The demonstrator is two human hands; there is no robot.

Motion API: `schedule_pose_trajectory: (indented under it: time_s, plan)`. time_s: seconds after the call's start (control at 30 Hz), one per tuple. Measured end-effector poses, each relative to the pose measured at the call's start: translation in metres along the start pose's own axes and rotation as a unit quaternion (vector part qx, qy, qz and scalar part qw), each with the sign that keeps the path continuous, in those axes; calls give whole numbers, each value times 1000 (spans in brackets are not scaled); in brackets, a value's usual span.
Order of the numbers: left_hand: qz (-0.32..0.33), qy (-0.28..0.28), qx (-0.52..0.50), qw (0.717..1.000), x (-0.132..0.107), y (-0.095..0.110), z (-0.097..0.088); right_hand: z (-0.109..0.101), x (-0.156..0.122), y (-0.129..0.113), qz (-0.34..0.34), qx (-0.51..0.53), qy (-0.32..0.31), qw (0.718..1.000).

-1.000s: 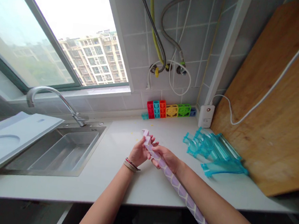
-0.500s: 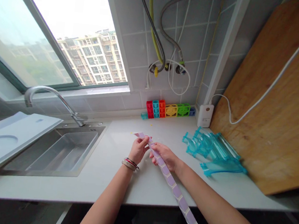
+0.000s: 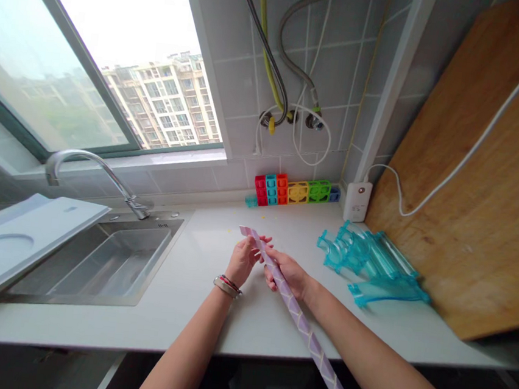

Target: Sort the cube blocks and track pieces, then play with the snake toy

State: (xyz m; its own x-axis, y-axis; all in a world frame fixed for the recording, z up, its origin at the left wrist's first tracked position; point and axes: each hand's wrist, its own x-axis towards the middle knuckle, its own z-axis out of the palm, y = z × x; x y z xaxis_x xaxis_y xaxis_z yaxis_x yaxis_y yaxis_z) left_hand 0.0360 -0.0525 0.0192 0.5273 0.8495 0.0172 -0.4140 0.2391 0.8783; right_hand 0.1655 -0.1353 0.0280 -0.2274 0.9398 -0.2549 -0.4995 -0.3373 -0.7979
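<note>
White kitchen counter beneath a window. Over its middle, the left hand and right hand both pinch the far end of a long lilac sticker strip trailing off the near edge; a tug could tear it.

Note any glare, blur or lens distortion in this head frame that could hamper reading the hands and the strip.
Head view: the window is blown out to white at the top; straight edges bow from the wide lens, as at the counter front; corners darken. The left hand, right hand and purple strip are evenly lit and sharp, in soft daylight without hard shadows.
</note>
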Motion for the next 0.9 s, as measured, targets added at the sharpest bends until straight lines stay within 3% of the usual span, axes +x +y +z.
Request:
schedule_pose_trajectory:
  time_s: [0.13,0.4,0.73,0.9]
  plan:
    - [5,18,22,1000,1,-5,-2,0,0,0,46,22,8,999]
    - [-69,54,26,996,3,-9,-5,2,4,7,17,-34,23,999]
    - [-169,-18,-63,983,-3,5,-1,2,3,5,0,-55,13,998]
    - [-154,-66,-124,978,-7,10,-1,1,-4,-1,-17,-22,-58,998]
